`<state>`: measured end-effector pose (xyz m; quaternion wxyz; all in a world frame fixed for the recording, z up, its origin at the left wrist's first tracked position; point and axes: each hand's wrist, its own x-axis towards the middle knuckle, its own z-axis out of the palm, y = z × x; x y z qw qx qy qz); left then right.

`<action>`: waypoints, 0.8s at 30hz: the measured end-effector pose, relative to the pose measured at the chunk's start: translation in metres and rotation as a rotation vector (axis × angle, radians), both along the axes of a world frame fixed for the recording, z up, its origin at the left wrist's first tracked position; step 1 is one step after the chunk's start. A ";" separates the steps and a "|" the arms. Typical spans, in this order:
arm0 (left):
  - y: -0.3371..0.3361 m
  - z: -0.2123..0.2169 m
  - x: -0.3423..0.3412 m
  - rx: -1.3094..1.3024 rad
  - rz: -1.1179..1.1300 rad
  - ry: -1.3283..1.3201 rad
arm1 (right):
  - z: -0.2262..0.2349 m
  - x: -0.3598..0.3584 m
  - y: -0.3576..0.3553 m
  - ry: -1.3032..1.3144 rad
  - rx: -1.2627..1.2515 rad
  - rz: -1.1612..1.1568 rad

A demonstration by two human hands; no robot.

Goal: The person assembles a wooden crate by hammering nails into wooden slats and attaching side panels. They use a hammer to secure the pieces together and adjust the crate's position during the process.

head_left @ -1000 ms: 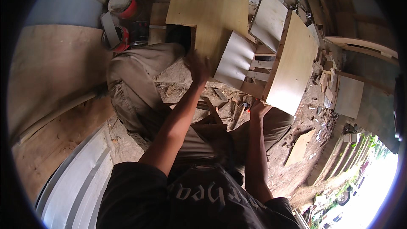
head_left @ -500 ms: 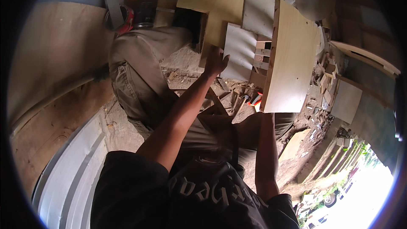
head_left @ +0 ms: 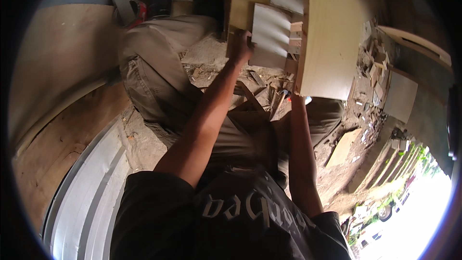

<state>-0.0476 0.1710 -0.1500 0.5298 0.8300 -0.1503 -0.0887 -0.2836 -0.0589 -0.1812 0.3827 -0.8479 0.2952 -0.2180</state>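
Pale plywood fills the upper right of my frame: a large smooth board (head_left: 329, 38) standing on edge. Just left of it, at upper centre, I see the left hand (head_left: 239, 48) closed around the left edge of a white ribbed panel (head_left: 270, 36), fingers curled over its rim. The panel's surface is wavy, with parallel ridges. The right hand (head_left: 294, 100) reaches under the board's lower corner at centre; I cannot tell how its fingers sit, as the board hides them. Splintered wood scraps (head_left: 260, 89) and sawdust litter the ground between.
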 end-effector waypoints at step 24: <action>0.021 0.040 -0.013 0.477 -0.728 -0.238 | 0.061 0.086 0.114 -0.243 1.299 -0.560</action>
